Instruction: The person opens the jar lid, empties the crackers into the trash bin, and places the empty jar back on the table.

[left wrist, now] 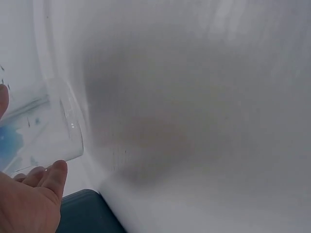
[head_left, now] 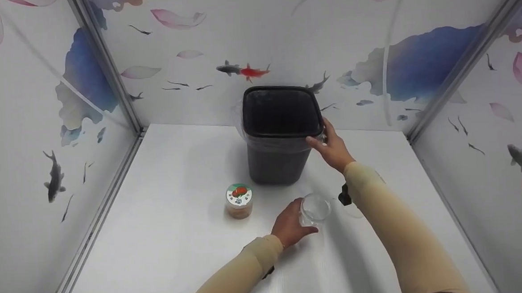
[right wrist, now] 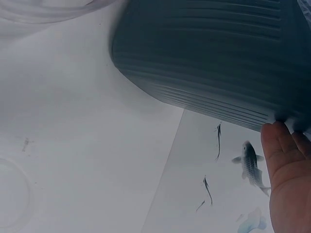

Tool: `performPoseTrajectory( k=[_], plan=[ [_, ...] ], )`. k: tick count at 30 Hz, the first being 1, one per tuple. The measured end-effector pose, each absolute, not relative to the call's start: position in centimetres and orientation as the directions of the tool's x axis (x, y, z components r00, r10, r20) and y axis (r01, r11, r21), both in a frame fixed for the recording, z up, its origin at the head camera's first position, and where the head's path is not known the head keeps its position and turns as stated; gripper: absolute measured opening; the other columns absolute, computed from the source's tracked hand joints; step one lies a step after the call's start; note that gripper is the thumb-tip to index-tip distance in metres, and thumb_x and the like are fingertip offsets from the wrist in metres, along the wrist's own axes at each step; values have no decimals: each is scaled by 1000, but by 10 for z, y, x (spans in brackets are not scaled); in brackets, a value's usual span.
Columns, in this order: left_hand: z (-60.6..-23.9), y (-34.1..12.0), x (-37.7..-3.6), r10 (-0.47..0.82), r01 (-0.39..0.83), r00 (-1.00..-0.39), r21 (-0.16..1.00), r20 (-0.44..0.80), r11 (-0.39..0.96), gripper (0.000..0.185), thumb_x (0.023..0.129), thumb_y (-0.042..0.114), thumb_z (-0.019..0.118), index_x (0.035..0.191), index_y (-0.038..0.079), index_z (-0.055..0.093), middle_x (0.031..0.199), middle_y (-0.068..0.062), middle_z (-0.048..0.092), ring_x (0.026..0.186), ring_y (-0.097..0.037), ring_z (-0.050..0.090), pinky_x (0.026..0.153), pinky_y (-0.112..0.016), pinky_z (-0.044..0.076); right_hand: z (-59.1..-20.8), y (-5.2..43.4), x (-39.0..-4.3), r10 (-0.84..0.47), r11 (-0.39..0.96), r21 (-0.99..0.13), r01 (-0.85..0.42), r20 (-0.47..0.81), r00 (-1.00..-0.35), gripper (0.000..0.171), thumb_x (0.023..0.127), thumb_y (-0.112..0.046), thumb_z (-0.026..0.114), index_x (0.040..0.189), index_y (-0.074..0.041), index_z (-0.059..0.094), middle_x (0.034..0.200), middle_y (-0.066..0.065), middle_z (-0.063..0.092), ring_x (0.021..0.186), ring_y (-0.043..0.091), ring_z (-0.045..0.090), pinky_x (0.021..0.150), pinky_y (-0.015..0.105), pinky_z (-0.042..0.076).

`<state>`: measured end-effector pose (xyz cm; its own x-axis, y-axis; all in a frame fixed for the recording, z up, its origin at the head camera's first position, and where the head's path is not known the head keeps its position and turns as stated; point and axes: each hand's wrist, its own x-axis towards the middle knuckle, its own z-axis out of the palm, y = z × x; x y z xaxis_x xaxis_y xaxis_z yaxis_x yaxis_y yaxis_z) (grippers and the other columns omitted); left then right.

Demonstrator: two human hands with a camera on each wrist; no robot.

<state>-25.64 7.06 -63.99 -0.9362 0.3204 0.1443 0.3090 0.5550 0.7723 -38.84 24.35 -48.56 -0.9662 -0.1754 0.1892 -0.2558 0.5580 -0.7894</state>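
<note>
The left hand (head_left: 288,227) grasps a clear round glass jar (head_left: 315,209) standing on the white table (head_left: 167,240), near a lidded jar of orange-brown contents (head_left: 239,201); the right hand (head_left: 332,148) grips the rim of the dark ribbed plastic bin (head_left: 278,134) behind

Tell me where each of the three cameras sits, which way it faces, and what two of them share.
Head: worn high, looking forward and down at the white table, the black bin and a lidded jar; both sleeved forearms show, left hand on a clear glass, right hand at the bin's rim.
Left wrist: beside the left hand, facing the glass and table; fingers show.
Right wrist: low by the right hand, looking at the bin's ribbed wall; fingers show.
Shared: head and right wrist both see the bin.
</note>
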Motion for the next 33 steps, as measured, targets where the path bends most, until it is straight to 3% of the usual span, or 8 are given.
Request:
performPoseTrajectory(
  k=[7, 14, 22, 33],
  plan=[
    [-640, 71, -258, 303, 276, -946, 775, 116, 568, 92, 73, 40, 89, 147, 10, 42, 138, -3, 54, 128, -19, 51, 108, -33, 39, -483, 243, -387, -181, 547, -799, -248, 176, -968, 86, 95, -55, 60, 161, -27, 11, 157, 16, 33, 138, 38, 38, 111, 54, 32],
    [-636, 72, -260, 310, 230, -949, 805, 60, 548, 94, 74, 34, 90, 149, 10, 38, 141, -8, 52, 131, -20, 49, 110, -35, 36, -483, 244, -388, -190, 556, -795, -240, 160, -969, 87, 96, -56, 58, 161, -28, 8, 159, 18, 29, 141, 39, 34, 113, 52, 30],
    [-634, 71, -258, 285, 195, -958, 798, 31, 570, 112, 69, 38, 92, 156, 12, 27, 151, -8, 42, 136, -23, 43, 112, -36, 34, -485, 244, -388, -187, 557, -790, -256, 181, -966, 86, 96, -55, 58, 161, -27, 10, 158, 18, 31, 138, 38, 38, 111, 53, 33],
    [-644, 69, -259, 329, 209, -944, 797, 13, 567, 111, 69, 38, 92, 155, 11, 28, 149, -7, 44, 136, -22, 44, 112, -36, 35, -485, 245, -388, -177, 554, -797, -239, 168, -970, 87, 94, -58, 59, 161, -30, 11, 157, 14, 33, 135, 36, 41, 110, 54, 33]
  ],
)
